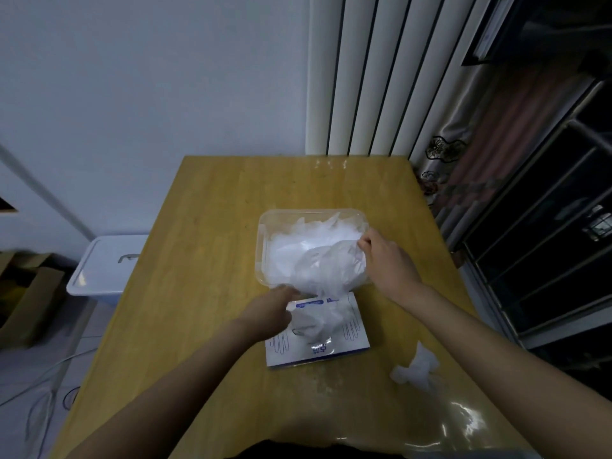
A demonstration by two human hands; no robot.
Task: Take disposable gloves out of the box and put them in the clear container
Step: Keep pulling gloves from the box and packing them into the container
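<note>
A clear plastic container (265,226) stands mid-table, holding a heap of thin translucent disposable gloves (298,246). My right hand (387,260) pinches one glove (331,270) at the container's right rim; that glove drapes over the near rim toward the box. The flat white-and-blue glove box (354,342) lies just in front of the container, with gloves bunched at its opening. My left hand (268,309) rests at the box's far left corner, fingertips by the draped glove; whether it grips anything is hidden.
One crumpled glove (415,367) lies loose on the wooden table (205,260) to the right of the box. A white lidded bin (102,266) and cardboard boxes (26,293) sit on the floor at left. A radiator and curtain stand behind.
</note>
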